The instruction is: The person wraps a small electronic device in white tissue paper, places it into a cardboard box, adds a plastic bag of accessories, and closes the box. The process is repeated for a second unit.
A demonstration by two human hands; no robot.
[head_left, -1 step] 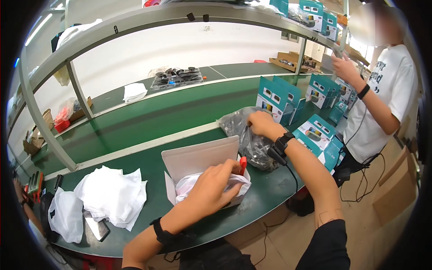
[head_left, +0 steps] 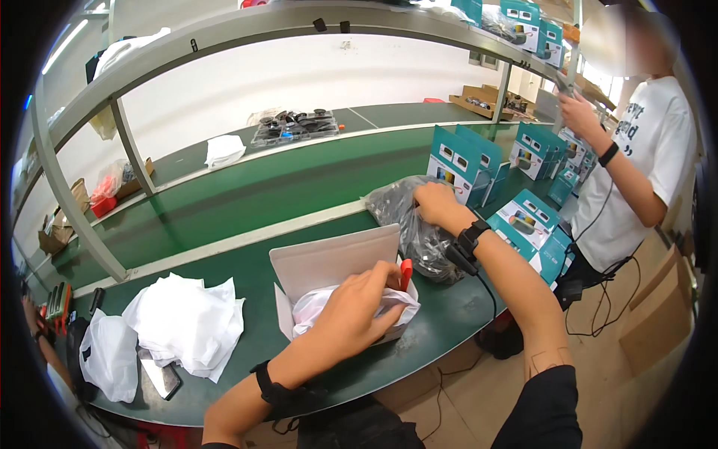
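Observation:
An open cardboard box [head_left: 335, 263] with a raised pale lid stands on the green table in front of me. White wrapping [head_left: 311, 307] fills it. My left hand [head_left: 357, 303] reaches over the box, fingers curled down and thumb apart, closed on the white wrapping. Just past its fingertips a red piece [head_left: 406, 275] sticks up; I cannot tell its kind. Right behind the box lies a clear plastic bag [head_left: 430, 251] full of small dark items. My right hand [head_left: 441, 206] is at the top of that bag, fingers bent and pressed together, their tips hidden.
White sheets [head_left: 187, 322], a white bag [head_left: 110, 358] and a phone [head_left: 159, 376] lie at left. Teal boxes [head_left: 454, 161] stand at right, near a person [head_left: 636, 150]. A shelf beam [head_left: 269, 26] crosses above. A cable hangs from my right wrist.

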